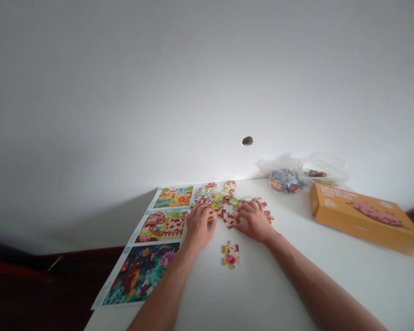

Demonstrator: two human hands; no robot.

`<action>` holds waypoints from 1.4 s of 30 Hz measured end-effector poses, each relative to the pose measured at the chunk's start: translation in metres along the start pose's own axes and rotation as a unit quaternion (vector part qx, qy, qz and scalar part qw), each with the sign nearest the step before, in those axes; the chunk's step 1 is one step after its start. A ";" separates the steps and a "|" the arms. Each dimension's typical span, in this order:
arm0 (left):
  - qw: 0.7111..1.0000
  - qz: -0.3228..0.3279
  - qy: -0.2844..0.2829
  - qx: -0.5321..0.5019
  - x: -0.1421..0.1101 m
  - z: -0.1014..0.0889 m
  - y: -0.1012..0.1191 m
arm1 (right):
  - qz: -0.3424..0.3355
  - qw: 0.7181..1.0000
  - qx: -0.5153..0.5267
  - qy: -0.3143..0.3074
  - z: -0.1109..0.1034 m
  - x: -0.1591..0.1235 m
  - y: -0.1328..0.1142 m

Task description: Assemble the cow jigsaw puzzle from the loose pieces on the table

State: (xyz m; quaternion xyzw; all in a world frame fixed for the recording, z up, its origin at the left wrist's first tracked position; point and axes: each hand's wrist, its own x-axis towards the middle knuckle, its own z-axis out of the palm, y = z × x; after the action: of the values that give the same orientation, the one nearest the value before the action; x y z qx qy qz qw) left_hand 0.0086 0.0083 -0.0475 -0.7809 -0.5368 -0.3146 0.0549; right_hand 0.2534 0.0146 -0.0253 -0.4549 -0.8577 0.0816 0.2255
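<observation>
A heap of puzzle pieces [218, 199] lies on the white table between and beyond my hands. My left hand [199, 226] rests at the heap's left front, fingers bent over the pieces and slightly apart. On the right side, my right hand [255, 220] lies over more pieces, its thumb and forefinger apart beside a white piece with brown spots [229, 215]. Some pieces are hidden under both hands. Nearer to me, joined pieces showing a cow's face [230, 255] lie flat, apart from the heap and touched by neither hand.
A picture sheet [161, 225] with three printed scenes lies at the left, partly under my left forearm. Clear bags of puzzle pieces [285, 180] sit by the wall. An orange puzzle box [362, 216] stands at the right. The white wall [207, 115] has a hole [247, 141].
</observation>
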 end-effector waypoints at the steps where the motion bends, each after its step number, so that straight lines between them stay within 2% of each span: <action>1: 1.000 0.004 0.001 -0.009 0.001 0.000 -0.001 | -0.009 1.000 0.004 -0.005 0.000 -0.001 0.000; 6: 0.999 0.006 0.018 -0.046 0.002 0.002 -0.007 | -0.053 0.997 0.036 -0.043 0.000 -0.003 -0.006; 9: 0.998 -0.008 0.022 -0.050 0.001 0.004 -0.011 | -0.068 0.996 0.054 -0.032 -0.003 -0.003 -0.007; 11: 0.999 -0.009 0.016 -0.049 0.000 0.006 -0.012 | -0.055 0.997 0.053 -0.004 -0.004 -0.003 -0.003; 12: 0.999 -0.009 0.013 -0.048 -0.001 0.006 -0.013 | -0.027 0.998 0.045 0.023 -0.004 -0.003 0.000; 14: 0.999 -0.009 0.010 -0.041 -0.002 0.007 -0.013 | 0.073 0.993 0.010 0.093 -0.003 -0.003 0.009; 16: 0.999 -0.012 0.008 -0.029 -0.002 0.007 -0.012 | 0.184 0.972 -0.031 0.140 -0.001 -0.004 0.019; 19: 1.000 -0.012 0.002 -0.019 -0.001 0.004 -0.009 | 0.261 0.957 -0.054 0.117 0.002 -0.006 0.033; 21: 1.000 -0.005 -0.006 -0.025 0.000 0.000 -0.005 | 0.269 0.957 -0.048 0.096 0.002 -0.007 0.037; 24: 0.998 0.038 -0.032 -0.050 0.001 -0.009 0.003 | 0.262 0.959 -0.043 0.096 0.000 -0.006 0.037; 28: 0.982 0.114 -0.115 -0.099 0.000 -0.017 0.018 | 0.249 0.963 -0.036 0.099 0.000 -0.004 0.034; 31: 0.970 0.128 -0.163 -0.127 -0.001 -0.019 0.024 | 0.253 0.962 -0.025 0.103 0.004 -0.003 0.035; 33: 0.970 0.117 -0.166 -0.131 0.000 -0.017 0.024 | 0.257 0.960 -0.019 0.105 0.006 -0.003 0.038; 37: 0.982 0.078 -0.134 -0.107 0.000 -0.014 0.018 | 0.264 0.959 -0.016 0.102 0.009 -0.003 0.041; 42: 0.987 0.069 -0.109 -0.097 -0.001 -0.012 0.015 | 0.272 0.957 -0.018 0.101 0.009 -0.004 0.043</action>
State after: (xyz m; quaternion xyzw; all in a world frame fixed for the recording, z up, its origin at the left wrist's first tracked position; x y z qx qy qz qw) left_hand 0.0167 -0.0037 -0.0343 -0.8475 -0.4510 -0.2736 -0.0583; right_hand 0.2828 0.0365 -0.0489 -0.6808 -0.6758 0.0780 0.2715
